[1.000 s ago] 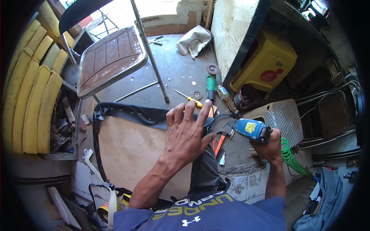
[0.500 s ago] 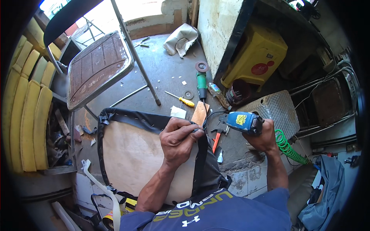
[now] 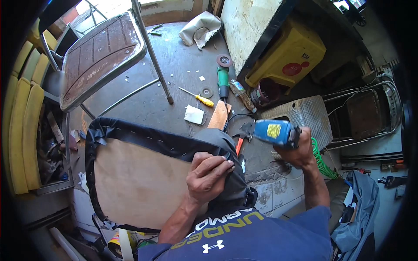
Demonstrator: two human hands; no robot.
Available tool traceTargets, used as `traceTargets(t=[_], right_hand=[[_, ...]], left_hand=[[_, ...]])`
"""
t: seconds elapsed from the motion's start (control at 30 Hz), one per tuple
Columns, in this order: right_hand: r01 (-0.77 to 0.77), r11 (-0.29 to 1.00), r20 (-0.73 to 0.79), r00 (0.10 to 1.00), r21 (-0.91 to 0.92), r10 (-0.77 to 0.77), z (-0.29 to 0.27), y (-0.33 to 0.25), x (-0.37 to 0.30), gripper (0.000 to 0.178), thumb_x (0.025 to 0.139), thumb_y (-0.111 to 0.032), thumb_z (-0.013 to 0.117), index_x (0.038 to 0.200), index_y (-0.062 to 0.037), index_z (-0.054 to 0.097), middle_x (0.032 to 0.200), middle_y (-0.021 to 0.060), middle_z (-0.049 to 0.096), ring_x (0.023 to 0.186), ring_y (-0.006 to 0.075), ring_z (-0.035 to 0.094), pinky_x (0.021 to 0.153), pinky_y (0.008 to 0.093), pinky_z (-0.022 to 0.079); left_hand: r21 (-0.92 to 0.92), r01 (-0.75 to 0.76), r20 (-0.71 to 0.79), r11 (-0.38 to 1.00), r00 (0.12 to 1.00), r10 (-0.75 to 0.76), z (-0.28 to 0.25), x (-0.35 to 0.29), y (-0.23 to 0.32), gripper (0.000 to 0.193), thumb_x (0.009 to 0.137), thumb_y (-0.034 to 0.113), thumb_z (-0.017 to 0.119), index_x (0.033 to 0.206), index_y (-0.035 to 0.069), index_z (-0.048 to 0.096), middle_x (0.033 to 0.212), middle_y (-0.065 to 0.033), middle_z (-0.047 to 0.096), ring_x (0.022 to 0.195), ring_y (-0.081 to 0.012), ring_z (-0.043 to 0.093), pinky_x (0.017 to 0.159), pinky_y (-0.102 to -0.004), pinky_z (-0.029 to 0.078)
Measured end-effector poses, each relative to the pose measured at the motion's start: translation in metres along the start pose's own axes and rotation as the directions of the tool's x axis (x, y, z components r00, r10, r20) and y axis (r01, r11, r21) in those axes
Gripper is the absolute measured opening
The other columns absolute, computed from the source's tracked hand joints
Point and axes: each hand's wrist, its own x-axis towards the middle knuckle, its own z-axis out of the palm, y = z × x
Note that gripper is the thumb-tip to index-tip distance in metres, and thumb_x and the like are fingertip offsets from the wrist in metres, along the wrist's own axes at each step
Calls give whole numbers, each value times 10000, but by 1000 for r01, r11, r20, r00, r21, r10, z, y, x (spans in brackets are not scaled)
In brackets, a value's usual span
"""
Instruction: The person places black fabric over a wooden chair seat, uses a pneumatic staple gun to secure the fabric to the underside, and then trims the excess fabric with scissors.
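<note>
A padded seat panel lies before me, its bare wooden board (image 3: 139,182) facing up. Black vinyl (image 3: 143,141) wraps over the board's edges, with staples along the far edge. My left hand (image 3: 207,176) is closed at the panel's right far corner, fingers and thumb pinching the black vinyl. In my right hand (image 3: 298,150) is a blue pneumatic stapler (image 3: 272,132), held by its handle to the right of the panel and apart from it. A green coiled air hose (image 3: 322,161) runs down beside my right wrist.
On the floor beyond are a yellow screwdriver (image 3: 204,100), a green angle grinder (image 3: 223,80) and a hammer (image 3: 240,143). A folding chair (image 3: 104,56) stands at the far left, near stacked yellow cushions (image 3: 32,135). A woven-pattern stool (image 3: 305,119) is on the right.
The seat panel has shifted left in the picture and turned slightly. My left hand has come a little lower, still pinching the vinyl. The stapler stays in my right hand, slightly closer to the panel.
</note>
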Motion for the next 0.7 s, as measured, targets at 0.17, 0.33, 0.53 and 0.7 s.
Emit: traceTargets(t=[0.17,0.33,0.53,0.7], right_hand=[[115,989,-62,992,88,-110,4,-16,-1,311,696,-92,851,971,9,746,926,148,771,794,293,779,713,364,614],[184,978,-19,983,99,-183,4,-22,-2,319,701,-79,841,989,21,745,957,148,780,824,299,787,736,347,629],[248,968,131,959,42,-252,-2,-25,-9,385,701,-176,871,1003,26,742,843,140,752,701,273,752,641,358,595],[316,949,176,934,0,-311,4,-32,-4,372,686,-210,842,976,-1,741,719,95,677,614,260,691,573,360,538]], left_hand=[[404,-92,14,910,995,94,-9,2,4,312,704,79,887,998,164,825,999,61,723,947,-176,584,881,-399,378],[154,-1,17,988,1000,-2,-13,3,-5,269,730,84,885,985,151,830,840,52,735,845,-167,574,906,-398,337],[70,19,73,997,997,-24,-16,8,-19,234,752,33,849,969,109,806,757,18,693,759,-182,586,862,-375,373],[44,151,61,988,986,-154,-12,14,-12,174,769,3,798,857,93,678,743,3,626,736,-191,573,850,-377,375]])
